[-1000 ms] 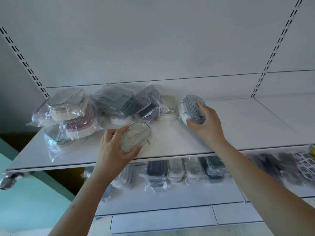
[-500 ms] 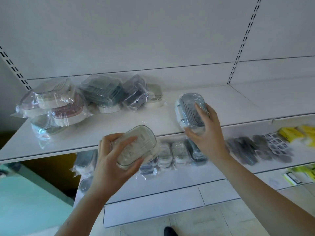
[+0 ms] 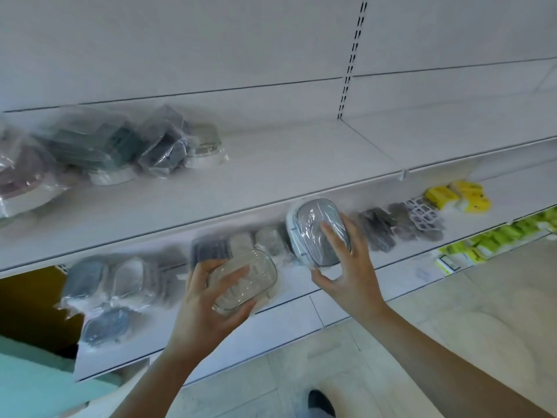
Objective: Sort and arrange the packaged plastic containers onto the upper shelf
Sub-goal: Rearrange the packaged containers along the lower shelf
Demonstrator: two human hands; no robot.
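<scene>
Raise both packaged containers, now below the upper shelf edge, clear one gripped in left hand fingers and grey one in right hand fingers (film slippery), setting each beside the pile on that shelf.

Two bare forearms reach up from the bottom of the frame, sleeveless as far as the view shows, with no watch, ring or glove on the left hand or the right hand; below, the toe of a dark shoe shows on pale floor
</scene>
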